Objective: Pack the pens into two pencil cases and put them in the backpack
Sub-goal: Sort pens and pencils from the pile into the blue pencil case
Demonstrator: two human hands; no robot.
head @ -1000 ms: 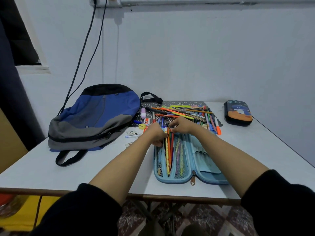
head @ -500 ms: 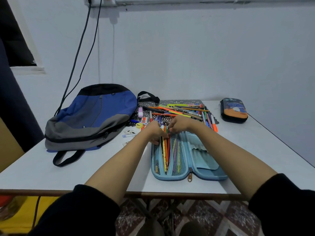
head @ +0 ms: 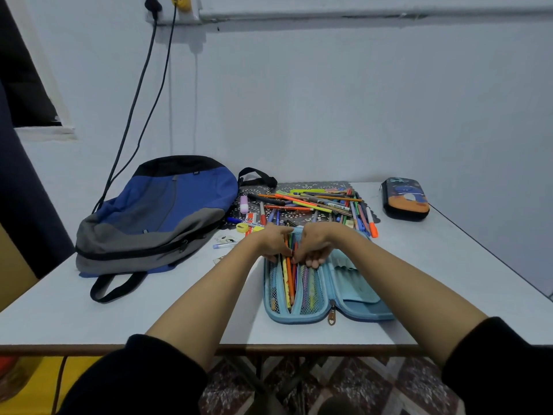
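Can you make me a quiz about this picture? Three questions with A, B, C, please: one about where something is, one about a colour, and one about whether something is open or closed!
1. Where does the backpack lie?
A) on the floor
B) on the table, left of the open pencil case
C) hanging on the wall

2. What colour is the open pencil case?
A) red
B) yellow
C) light blue

3. The dark pencil case at the far right is:
A) closed
B) wide open
C) inside the backpack

Answers:
1 B: it lies flat on the tabletop, left of the case.
2 C: its shell and lining are light blue, with pens in its mesh pocket.
3 A: its halves are together and nothing shows inside.
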